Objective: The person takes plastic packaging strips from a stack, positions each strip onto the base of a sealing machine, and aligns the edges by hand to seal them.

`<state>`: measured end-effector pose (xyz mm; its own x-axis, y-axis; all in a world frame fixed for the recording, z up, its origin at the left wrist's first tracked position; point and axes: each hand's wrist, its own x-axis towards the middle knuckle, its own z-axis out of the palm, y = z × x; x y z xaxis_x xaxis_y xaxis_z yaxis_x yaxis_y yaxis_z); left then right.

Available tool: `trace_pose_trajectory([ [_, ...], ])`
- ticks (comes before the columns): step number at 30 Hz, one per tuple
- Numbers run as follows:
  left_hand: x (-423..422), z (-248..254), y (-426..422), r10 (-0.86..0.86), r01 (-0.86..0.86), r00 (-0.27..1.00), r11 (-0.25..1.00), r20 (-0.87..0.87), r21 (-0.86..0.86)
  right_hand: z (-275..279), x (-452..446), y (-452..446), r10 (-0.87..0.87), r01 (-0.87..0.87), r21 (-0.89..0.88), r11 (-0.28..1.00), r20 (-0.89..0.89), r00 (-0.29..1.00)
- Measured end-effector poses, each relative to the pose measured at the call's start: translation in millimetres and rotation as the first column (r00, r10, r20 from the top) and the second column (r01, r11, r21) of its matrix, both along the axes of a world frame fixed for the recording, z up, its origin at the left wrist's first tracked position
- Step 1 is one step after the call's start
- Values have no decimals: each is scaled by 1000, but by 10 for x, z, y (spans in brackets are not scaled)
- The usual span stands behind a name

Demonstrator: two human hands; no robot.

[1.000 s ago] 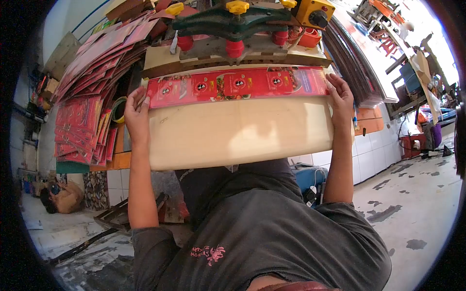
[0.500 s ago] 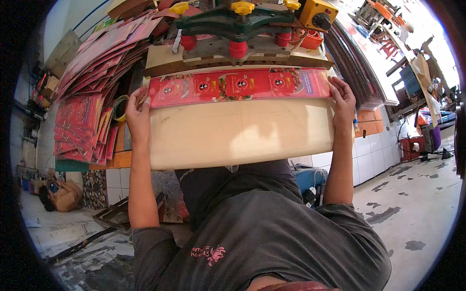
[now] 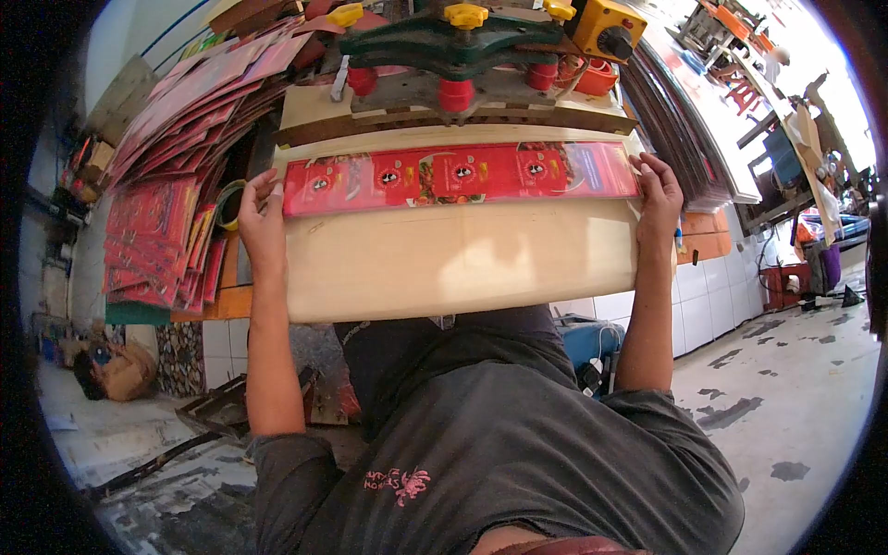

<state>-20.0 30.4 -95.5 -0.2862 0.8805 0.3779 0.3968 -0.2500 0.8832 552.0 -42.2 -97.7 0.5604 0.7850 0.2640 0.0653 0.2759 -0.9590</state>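
A long red printed sheet (image 3: 481, 176) with glossy food pictures and round logos lies crosswise on a pale wooden board (image 3: 416, 259). At its left end is my left hand (image 3: 262, 208), thumb and fingers closed at the short edge. My right hand (image 3: 658, 196) holds the opposite end, its thumb by the edge and its fingers curled. Behind the sheet stands a green press with a dark metal bar (image 3: 453, 120) running parallel to it. A strip of pale board shows between bar and sheet. Whether the sheet is one layer or several, I cannot tell.
Stacks of red printed sheets (image 3: 153, 240) fill the left of the bench, beside a tape roll (image 3: 228, 205). Yellow knobs (image 3: 465, 16) top the press, near a yellow switch box (image 3: 608, 30). Dark stacked boards (image 3: 680, 134) stand right. A person (image 3: 120, 370) is at far left.
Both hands have drawn the red printed sheet slightly toward my body, away from the press bar. More pale board now shows behind it.
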Motion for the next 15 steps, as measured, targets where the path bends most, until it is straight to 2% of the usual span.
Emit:
trace_pose_trajectory([
  [3, -55, 17, 26, 34, -34, 999, 999, 8, 0, 6, 13, 6, -38, 39, -27, 999, 30, 999],
  [5, -8, 74, -21, 12, -8, 994, 999, 112, -34, -29, 18, 23, -36, 36, -4, 999, 19, 999],
  [6, -32, 58, -11, 31, -27, 993, 999, 110, -31, -47, 29, 35, -48, 48, 19, 999, 12, 999],
  [9, -54, 67, -44, -66, 114, 863, 991, 502, -66, -111, 81, 38, -72, 70, 52, 996, 39, 997],
  [10, -36, 166, -112, -53, 97, 865, 993, 500, -63, -140, 101, 43, -99, 96, 45, 994, 69, 993],
  [11, -26, 268, -197, -104, 210, 815, 970, 570, -124, -137, 93, 45, -82, 79, 47, 996, 68, 994],
  [12, -53, 301, -271, -143, 326, 754, 929, 641, -175, -133, 92, 33, -148, 144, 34, 989, 189, 971],
  [13, -104, 226, -338, -160, 354, 740, 918, 653, -176, -127, 79, 9, -205, 207, 27, 978, 312, 928],
  [14, -109, 217, -410, -140, 337, 741, 923, 656, -184, -77, 42, -12, -184, 188, 18, 982, 316, 931],
  [15, -85, 199, -492, -216, 354, 752, 929, 622, -106, -13, 10, -39, -238, 248, 29, 968, 415, 878],
])
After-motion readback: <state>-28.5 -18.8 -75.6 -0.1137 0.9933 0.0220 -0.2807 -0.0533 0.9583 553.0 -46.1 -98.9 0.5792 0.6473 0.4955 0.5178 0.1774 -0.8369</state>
